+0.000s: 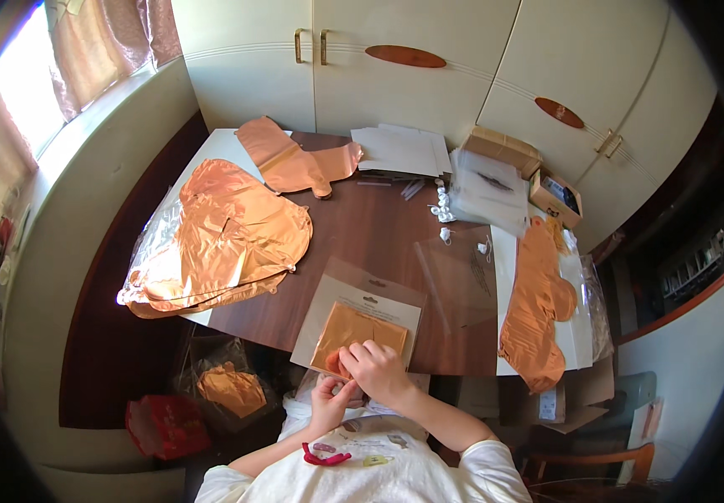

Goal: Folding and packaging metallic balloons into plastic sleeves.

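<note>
A folded copper foil balloon lies on a pale backing card with a hang hole, at the table's front edge in front of me. My right hand is closed over the foil's lower edge, fingers curled down on it. Just below and to the left, my left hand pinches close to the right fingertips. What the left fingers hold is too small and covered to make out. A second card with a hang hole shows behind the first.
Flat copper foil balloons are piled at the left, another copper foil piece behind them. More foil hangs over the right edge. White cards, clear bags, white string bundles and a small box stand at the back.
</note>
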### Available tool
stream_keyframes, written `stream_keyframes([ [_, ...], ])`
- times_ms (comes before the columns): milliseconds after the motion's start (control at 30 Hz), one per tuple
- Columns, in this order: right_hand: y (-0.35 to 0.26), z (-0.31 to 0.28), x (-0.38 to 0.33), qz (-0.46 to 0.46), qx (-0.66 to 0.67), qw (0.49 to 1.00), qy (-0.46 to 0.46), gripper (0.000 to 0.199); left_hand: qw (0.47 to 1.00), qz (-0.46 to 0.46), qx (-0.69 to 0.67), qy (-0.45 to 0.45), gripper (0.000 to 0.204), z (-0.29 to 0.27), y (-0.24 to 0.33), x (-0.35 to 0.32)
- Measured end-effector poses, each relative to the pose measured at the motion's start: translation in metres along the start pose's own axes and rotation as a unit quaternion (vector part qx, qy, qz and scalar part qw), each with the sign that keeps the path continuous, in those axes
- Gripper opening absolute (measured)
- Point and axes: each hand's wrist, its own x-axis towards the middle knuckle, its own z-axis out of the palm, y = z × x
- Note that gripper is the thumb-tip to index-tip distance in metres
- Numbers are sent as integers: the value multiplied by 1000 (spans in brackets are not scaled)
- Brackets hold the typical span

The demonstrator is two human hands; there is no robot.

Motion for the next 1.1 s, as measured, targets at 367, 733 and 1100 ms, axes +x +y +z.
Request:
stream_keyframes([
  [367, 13, 2, -13, -6, 117, 989, -87, 49, 990, -41, -137, -5, 13, -18, -14, 6],
  [733, 15, 9, -13, -15, 64, 998, -11, 38, 993, -62, -89, -45, 19, -16, -1, 13],
  [1100, 20, 9, -9, 2, 4, 1000, 30, 30, 994, -59, -53, -76, 19, -20, -1, 17],
])
